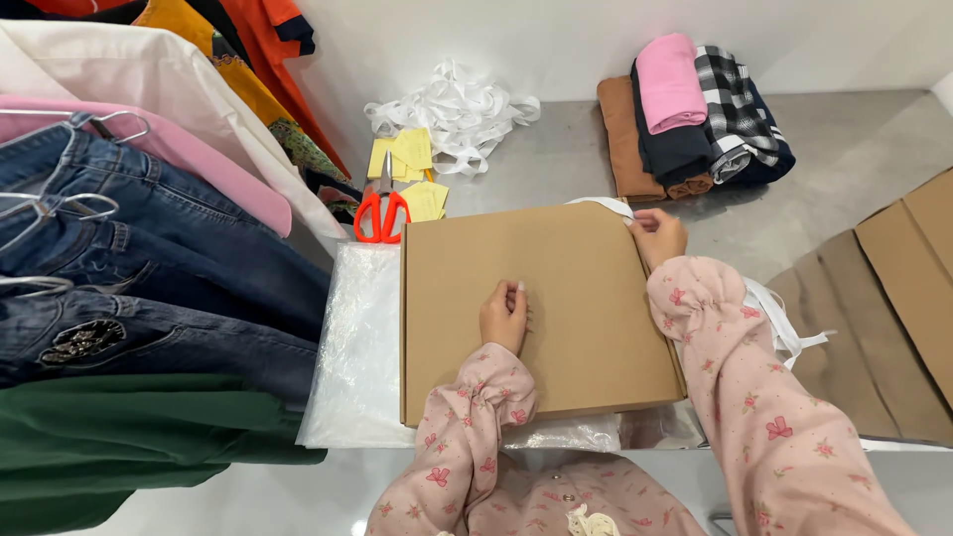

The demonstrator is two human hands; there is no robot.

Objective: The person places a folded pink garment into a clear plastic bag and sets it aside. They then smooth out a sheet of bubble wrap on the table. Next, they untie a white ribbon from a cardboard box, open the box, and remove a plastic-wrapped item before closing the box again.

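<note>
- Far left: a row of hung garments [149,248] on wire hangers, blue jeans, a pink piece, a white one and a dark green one lowest.
- Just right of them, red-handled scissors [382,213] lay on a loose pile of yellow paper slips [407,159], with a heap of white ribbon tape [457,109] behind.
- A stack of clear plastic bags [357,347] lay flat on the grey table [864,139], partly under the box.
- Centre: flat closed brown cardboard box [556,268], lying on the bags near the table's front edge.
- Left hand [504,316] rested on the box lid, fingers curled under and close together, gripping nothing.
- Right hand [657,236] sat at the box's far right corner, fingers bent together at a white tape strip [606,204] that ran along the far edge; whether they pinched it could not be told.
- More white tape trailed behind the right sleeve.
- Back right: folded clothes pile [695,114], brown, pink, navy and black-and-white check.
- Far right: flattened brown cardboard sheets [884,298], overlapping.
</note>
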